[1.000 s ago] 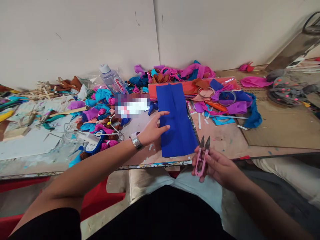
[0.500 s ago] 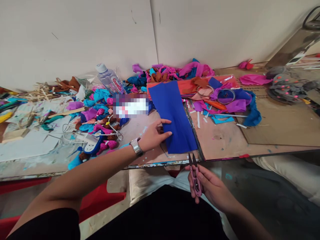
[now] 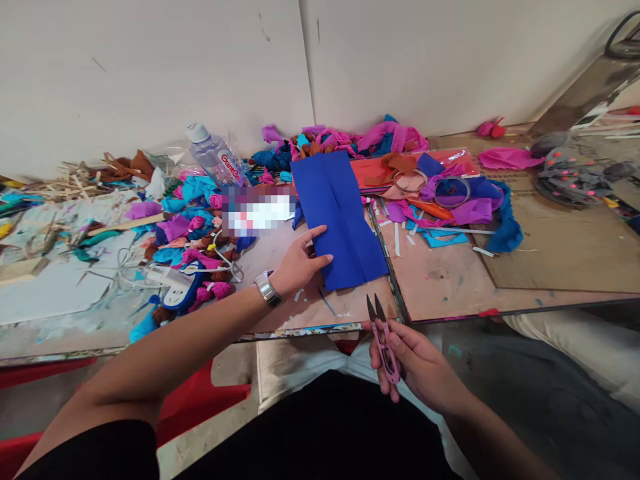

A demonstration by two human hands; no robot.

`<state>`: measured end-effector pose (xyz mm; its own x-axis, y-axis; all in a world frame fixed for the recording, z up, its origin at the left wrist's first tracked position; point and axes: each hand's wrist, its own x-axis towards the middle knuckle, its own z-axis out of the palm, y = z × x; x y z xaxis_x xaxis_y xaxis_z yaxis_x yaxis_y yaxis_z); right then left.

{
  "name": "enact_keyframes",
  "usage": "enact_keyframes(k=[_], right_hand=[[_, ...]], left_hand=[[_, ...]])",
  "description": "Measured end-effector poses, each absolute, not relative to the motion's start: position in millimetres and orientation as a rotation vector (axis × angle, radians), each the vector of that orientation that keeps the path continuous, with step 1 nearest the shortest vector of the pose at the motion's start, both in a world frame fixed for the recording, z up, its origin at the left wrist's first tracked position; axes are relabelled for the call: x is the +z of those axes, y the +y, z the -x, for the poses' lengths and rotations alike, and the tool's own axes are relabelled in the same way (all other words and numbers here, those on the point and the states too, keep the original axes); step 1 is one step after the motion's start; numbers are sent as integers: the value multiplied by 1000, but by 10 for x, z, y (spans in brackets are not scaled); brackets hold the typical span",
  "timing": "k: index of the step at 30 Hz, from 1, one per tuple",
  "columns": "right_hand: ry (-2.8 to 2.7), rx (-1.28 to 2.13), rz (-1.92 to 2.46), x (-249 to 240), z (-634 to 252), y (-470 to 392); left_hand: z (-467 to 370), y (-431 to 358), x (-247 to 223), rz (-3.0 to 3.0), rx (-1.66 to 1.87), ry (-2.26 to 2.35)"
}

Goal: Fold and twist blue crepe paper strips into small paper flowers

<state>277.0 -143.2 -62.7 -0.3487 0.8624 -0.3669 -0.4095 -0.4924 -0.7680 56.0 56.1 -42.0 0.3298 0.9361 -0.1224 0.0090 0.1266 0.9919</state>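
A long dark blue sheet (image 3: 345,233), looking like crepe paper with a fold line down it, lies slantwise on the table. My left hand (image 3: 296,265), a metal watch on its wrist, rests at the sheet's left edge. Its thumb and index finger are stretched apart and touch that edge; the other fingers are partly hidden. In my right hand (image 3: 417,363) is a pair of pink thread snips (image 3: 385,347). Their dark blades stand apart and point up towards the sheet's near end, just short of it.
Left of the sheet lie crumpled coloured paper pieces (image 3: 175,227), a power strip (image 3: 183,287) with a white cable and a clear bottle (image 3: 217,160). To the right are tape rolls (image 3: 451,192), paper scraps and cardboard (image 3: 555,253). The table's front edge runs just beyond my lap.
The blue sheet has slid away from me and slightly left, leaving more table bare at its near end. My left hand has shifted with it. The snips have moved slightly up and left.
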Motion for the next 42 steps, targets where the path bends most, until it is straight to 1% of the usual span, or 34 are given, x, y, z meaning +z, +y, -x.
enact_keyframes(k=[4,8,14,22,42], right_hand=[[-675,1936,983,-574,-2738,-1319],[-555,2005,972,-534,-2688,-1261],[-435,2107,924,-478,-2589,-1223],[-456,2027,888,-463,-2515,-1156],[-483,2026,845,-509,-2473,-1092]], left_hand=[[-560,522,-391,-1211,900,976],[-532,524,-403,-1118,967,893],[-494,513,-373,-1007,955,839],[-479,463,-299,-952,921,851],[-465,404,-310,-960,794,908]])
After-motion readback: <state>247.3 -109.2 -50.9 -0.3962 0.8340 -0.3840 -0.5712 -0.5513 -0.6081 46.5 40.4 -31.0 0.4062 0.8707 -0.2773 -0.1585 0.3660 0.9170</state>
